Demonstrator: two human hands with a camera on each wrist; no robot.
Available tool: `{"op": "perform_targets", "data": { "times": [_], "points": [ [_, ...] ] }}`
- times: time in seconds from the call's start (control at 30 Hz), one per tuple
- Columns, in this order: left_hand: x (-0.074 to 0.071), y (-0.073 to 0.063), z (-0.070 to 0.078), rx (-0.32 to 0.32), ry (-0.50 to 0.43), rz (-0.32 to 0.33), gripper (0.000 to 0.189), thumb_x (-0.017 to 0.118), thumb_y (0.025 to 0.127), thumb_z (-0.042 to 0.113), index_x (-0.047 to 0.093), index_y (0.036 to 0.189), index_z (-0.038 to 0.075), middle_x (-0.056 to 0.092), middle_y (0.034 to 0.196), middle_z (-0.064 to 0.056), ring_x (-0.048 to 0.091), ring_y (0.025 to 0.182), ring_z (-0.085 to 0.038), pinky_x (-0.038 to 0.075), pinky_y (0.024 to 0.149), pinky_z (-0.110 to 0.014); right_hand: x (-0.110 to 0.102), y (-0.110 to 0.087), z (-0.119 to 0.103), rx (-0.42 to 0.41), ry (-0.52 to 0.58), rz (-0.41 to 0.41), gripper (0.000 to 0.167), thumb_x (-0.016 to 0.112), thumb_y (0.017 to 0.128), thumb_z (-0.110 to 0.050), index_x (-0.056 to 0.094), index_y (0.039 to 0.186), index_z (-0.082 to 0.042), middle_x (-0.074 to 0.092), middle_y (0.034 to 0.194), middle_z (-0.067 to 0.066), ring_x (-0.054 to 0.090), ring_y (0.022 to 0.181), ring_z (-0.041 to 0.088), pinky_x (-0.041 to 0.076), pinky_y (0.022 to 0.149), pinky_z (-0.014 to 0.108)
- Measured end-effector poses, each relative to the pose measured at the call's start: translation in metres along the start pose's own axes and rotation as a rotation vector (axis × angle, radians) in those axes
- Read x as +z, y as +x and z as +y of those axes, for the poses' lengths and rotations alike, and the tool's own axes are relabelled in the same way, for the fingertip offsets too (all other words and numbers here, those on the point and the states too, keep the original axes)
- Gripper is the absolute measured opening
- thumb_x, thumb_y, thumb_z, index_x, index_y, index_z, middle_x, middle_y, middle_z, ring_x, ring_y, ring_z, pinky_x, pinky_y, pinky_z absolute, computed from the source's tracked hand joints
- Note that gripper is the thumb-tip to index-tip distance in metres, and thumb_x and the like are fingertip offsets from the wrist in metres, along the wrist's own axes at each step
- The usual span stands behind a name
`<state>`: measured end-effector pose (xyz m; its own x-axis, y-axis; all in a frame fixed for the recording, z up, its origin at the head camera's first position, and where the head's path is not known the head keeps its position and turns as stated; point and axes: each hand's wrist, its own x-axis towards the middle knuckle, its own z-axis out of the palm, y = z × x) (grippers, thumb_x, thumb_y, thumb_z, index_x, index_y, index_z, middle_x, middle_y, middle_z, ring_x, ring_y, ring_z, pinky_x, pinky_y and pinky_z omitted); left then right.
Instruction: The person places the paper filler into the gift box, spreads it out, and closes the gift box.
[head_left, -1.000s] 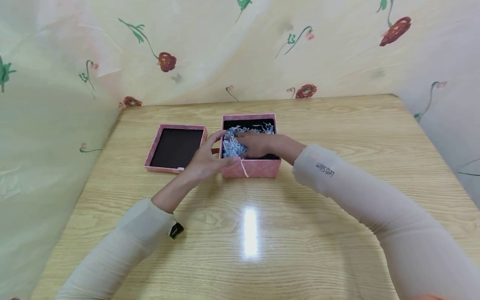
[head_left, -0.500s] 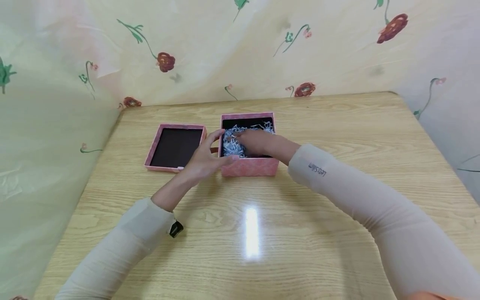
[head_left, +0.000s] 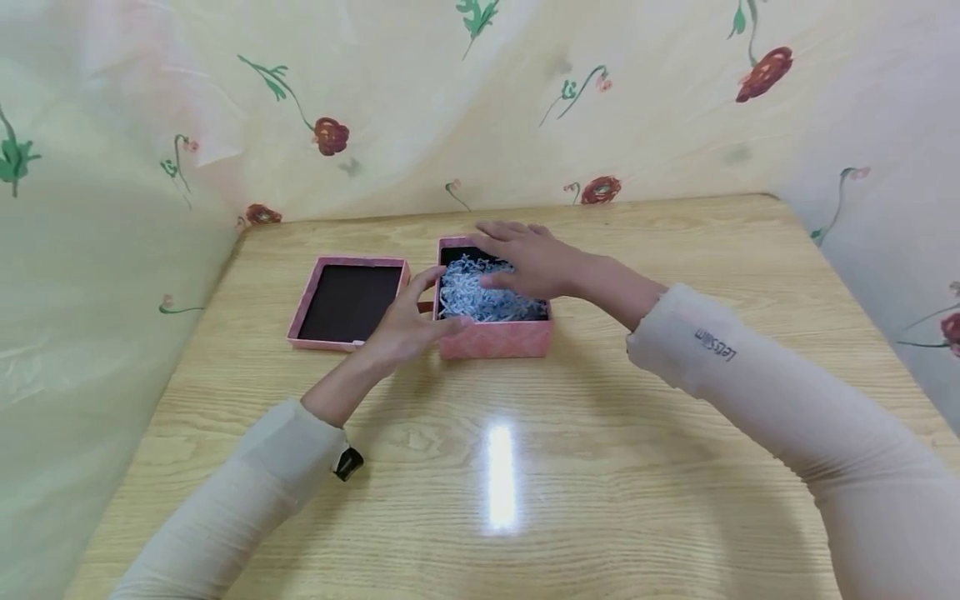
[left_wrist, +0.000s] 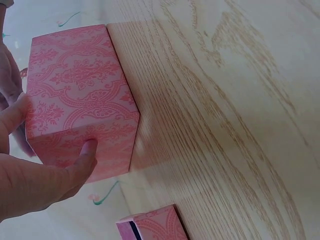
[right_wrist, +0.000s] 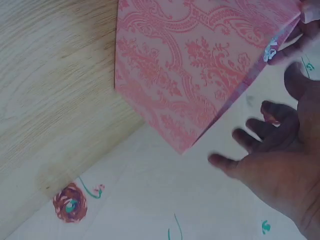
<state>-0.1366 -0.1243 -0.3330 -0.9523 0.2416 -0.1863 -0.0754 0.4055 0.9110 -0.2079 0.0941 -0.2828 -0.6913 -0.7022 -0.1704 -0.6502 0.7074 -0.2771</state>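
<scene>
A pink patterned box [head_left: 495, 342] stands on the table with its top uncovered. Light blue shredded paper [head_left: 474, 293] fills much of it, and black lining shows at the back. My left hand [head_left: 405, 327] holds the box by its near left corner. In the left wrist view, the thumb lies along the front wall and a finger bends against the side wall. Over the right part of the box hovers my right hand [head_left: 536, 262], its fingers spread and apart from the paper. From the right wrist, the palm [right_wrist: 280, 145] looks to hold nothing.
Left of the box lies a shallow pink lid [head_left: 352, 304], black inside, facing up. The wooden table [head_left: 600, 467] extends toward me and to the right. A flower-printed sheet [head_left: 420, 108] hangs behind and at both sides.
My right hand has lifted out of the shredded paper and moved up and back. More of the paper is visible, spread across the box. My left hand stays at the same corner.
</scene>
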Motion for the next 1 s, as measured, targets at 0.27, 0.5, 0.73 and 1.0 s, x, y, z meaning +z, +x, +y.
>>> {"op": "perform_targets", "data": {
  "times": [0.27,0.5,0.73,1.0],
  "points": [
    [-0.001,-0.001,0.002,-0.010,-0.005,-0.001,0.085,0.077,0.084,0.025,0.026,0.152,0.020,0.022,0.157,-0.003,0.043,0.128,-0.034,0.046,0.096,-0.047,-0.009,-0.011,0.006,0.062,0.037,0.093,0.068,0.039,0.102,-0.046,0.009,0.156,-0.017,-0.002,0.162,0.005,-0.006,0.147,0.026,-0.009,0.111,0.061],
    [-0.003,0.000,-0.001,0.025,0.014,0.001,0.084,0.075,0.085,0.028,0.026,0.152,0.021,0.023,0.156,-0.003,0.044,0.128,-0.033,0.048,0.094,-0.046,-0.017,-0.012,0.004,0.087,0.128,0.119,0.067,0.037,0.103,-0.045,0.008,0.156,-0.017,-0.003,0.162,0.007,-0.006,0.147,0.028,-0.007,0.112,0.060],
    [-0.023,-0.009,0.001,0.027,0.037,0.059,0.077,0.070,0.089,0.036,0.027,0.152,0.023,0.028,0.155,-0.006,0.040,0.133,-0.032,0.041,0.102,-0.049,-0.020,-0.009,-0.002,0.063,0.251,0.138,0.067,0.036,0.103,-0.044,0.007,0.156,-0.014,-0.003,0.161,0.009,-0.004,0.147,0.028,-0.001,0.116,0.051],
    [-0.047,-0.019,-0.008,-0.002,0.060,0.113,0.072,0.064,0.093,0.035,0.028,0.152,0.018,0.028,0.154,-0.011,0.039,0.133,-0.032,0.040,0.102,-0.050,-0.021,0.000,-0.014,0.051,0.432,0.133,0.068,0.034,0.103,-0.047,0.006,0.156,-0.014,-0.001,0.161,0.007,-0.004,0.147,0.024,0.003,0.117,0.044]
  ]
}}
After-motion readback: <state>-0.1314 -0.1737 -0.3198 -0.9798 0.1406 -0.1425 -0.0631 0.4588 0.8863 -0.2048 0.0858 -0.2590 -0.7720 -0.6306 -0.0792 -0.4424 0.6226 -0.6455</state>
